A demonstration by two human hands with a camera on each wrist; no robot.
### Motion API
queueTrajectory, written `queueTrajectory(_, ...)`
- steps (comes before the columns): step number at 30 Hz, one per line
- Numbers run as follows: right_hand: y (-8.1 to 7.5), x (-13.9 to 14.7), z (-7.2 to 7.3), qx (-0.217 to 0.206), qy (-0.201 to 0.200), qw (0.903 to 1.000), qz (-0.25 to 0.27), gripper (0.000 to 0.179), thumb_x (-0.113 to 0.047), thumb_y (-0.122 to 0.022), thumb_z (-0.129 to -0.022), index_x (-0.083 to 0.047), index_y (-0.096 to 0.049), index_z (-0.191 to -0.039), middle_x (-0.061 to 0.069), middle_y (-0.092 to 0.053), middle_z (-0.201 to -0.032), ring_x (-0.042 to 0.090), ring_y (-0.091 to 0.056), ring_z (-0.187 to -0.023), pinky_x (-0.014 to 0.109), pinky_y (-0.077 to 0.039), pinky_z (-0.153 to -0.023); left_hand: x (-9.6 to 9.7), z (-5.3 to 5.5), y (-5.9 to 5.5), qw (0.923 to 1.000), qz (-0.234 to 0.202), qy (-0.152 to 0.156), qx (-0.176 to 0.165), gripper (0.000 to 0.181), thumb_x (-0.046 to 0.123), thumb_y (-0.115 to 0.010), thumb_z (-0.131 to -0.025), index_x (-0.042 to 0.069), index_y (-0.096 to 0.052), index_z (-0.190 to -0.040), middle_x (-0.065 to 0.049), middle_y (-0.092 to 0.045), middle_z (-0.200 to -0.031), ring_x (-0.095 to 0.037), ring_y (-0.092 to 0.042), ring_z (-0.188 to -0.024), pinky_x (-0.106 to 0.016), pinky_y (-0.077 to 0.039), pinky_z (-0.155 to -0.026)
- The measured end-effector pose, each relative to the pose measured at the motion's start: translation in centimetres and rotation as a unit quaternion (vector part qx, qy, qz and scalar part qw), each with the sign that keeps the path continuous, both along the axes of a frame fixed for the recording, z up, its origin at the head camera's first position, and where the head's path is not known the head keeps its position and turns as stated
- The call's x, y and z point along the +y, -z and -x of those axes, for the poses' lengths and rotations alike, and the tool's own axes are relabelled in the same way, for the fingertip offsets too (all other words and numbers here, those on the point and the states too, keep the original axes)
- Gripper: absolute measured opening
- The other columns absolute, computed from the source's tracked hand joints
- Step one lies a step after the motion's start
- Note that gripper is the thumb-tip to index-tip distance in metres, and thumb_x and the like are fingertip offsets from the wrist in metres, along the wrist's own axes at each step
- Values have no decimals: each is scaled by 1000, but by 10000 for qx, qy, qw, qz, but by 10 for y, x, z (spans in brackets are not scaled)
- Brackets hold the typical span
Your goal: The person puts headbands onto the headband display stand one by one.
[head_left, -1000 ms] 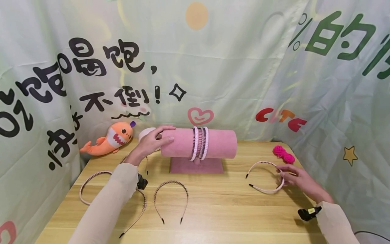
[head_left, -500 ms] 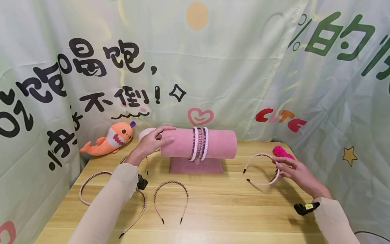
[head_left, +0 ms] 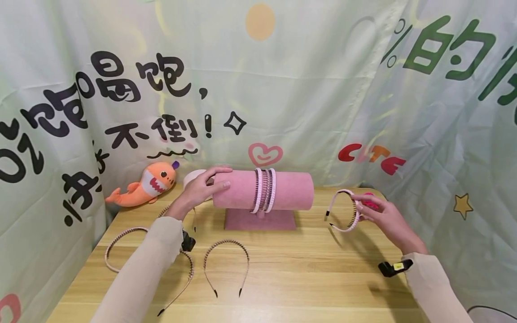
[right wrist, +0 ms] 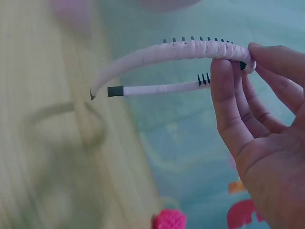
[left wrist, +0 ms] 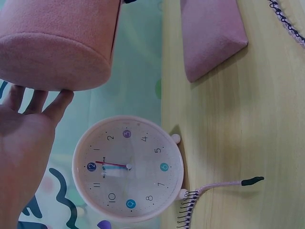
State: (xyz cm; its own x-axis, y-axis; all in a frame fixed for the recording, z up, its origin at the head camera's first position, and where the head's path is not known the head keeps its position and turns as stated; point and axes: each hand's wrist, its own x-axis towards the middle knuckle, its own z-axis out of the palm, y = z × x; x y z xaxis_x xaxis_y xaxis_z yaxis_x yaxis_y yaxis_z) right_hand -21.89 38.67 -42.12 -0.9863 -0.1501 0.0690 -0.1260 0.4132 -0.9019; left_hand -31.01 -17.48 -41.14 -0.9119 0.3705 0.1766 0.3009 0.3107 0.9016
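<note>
My right hand [head_left: 377,215] pinches a pink-wrapped headband [right wrist: 190,51] by its curved middle, thumb and fingers on either side. The headband is raised over the right of the table, with dark comb teeth inside and black-tipped ends pointing left. At the back, my left hand [head_left: 199,188] holds the left end of a pink velvet roll on a stand [head_left: 238,190], thumb in front and fingers over the top. Its fingers [left wrist: 59,106] meet the round end in the left wrist view. Several headbands [head_left: 272,190] circle the roll's middle.
Several headbands lie on the table, one a beaded headband [head_left: 226,241] at front centre. An orange plush shark [head_left: 147,184] sits back left beside a round clock [left wrist: 128,191]. Bright pink yarn [right wrist: 170,220] lies beyond my right hand. Printed cloth hangs behind and at the sides.
My right hand has lifted the headband off the table and moved up, back and slightly left. The headband has turned more upright. My left hand and the roll have stayed put.
</note>
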Motion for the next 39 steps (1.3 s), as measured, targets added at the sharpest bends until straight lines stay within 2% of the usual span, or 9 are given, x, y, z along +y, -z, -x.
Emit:
queueTrajectory(6, -13, -16, 4, 210, -50, 9997, -116, 45, -29, -65, -112, -10, -62, -152, -5, -65, -129, 19, -81, -98, 19, -61, -92, 1, 0, -1, 10000, -7, -8, 29, 49, 47, -77, -101, 35, -65, -147, 7, -52, -165, -39, -63, -141, -53, -57, -110)
queueTrajectory(11, -21, -30, 10, 220, -21, 9995, -233, 47, -35, -68, -110, -14, -63, -152, -10, -70, -132, 20, -81, -100, 17, -58, -95, 0, 1, 0, 10000, 9, -4, 32, 49, 47, -76, -102, 34, -64, -148, 6, -51, -166, -40, -62, -142, -54, -57, -111)
queueTrajectory(13, -23, -36, 13, 175, 27, 9994, -297, 48, -39, -69, -109, -17, -63, -151, -13, -74, -127, 19, -82, -100, 15, -55, -95, 0, 1, 0, 10000, 12, 6, 34, 50, 47, -76, -102, 32, -64, -148, 5, -51, -166, -41, -62, -142, -54, -57, -111)
queueTrajectory(16, -26, -46, 17, 190, -9, 9997, -155, 47, -37, -70, -109, -17, -64, -151, -13, -76, -124, 18, -81, -100, 16, -56, -94, 0, 2, 1, 10000, -13, 13, 17, 50, 46, -76, -102, 31, -64, -148, 5, -51, -166, -41, -61, -142, -55, -56, -111)
queueTrajectory(20, -27, -58, 21, 236, -256, 9992, 205, 46, -29, -69, -110, -10, -63, -150, -11, -74, -126, 20, -81, -98, 21, -60, -95, 0, 2, 0, 10000, -17, 1, 25, 48, 46, -76, -102, 33, -65, -147, 6, -51, -165, -41, -61, -142, -55, -56, -111)
queueTrajectory(28, -31, -75, 27, 117, -388, 9986, 327, 46, -28, -70, -109, -9, -63, -150, -11, -70, -133, 19, -81, -98, 22, -62, -95, 1, 0, 0, 9999, 79, -32, 82, 49, 50, -76, -101, 37, -64, -147, 11, -51, -165, -39, -61, -142, -56, -55, -114)
queueTrajectory(32, -32, -81, 29, 110, -425, 9983, 381, 47, -26, -70, -109, -5, -61, -151, 2, -68, -137, 17, -81, -98, 25, -63, -94, 1, 0, -1, 9999, 93, -80, 86, 48, 51, -77, -101, 40, -65, -146, 12, -52, -164, -38, -61, -143, -57, -54, -114)
queueTrajectory(36, -35, -87, 30, -55, -385, 9988, 298, 53, -33, -70, -109, -6, -58, -154, 20, -64, -146, 20, -81, -100, 25, -62, -97, 0, -1, 0, 9999, 99, -90, 94, 47, 51, -77, -101, 40, -65, -145, 12, -53, -163, -38, -62, -141, -57, -55, -113)
queueTrajectory(39, -39, -91, 31, -177, -349, 9990, 213, 56, -37, -69, -109, -8, -57, -156, 24, -60, -152, 22, -81, -103, 26, -60, -99, 0, -1, 0, 9999, 83, -72, 89, 47, 50, -76, -101, 39, -65, -146, 11, -53, -163, -38, -63, -140, -56, -56, -112)
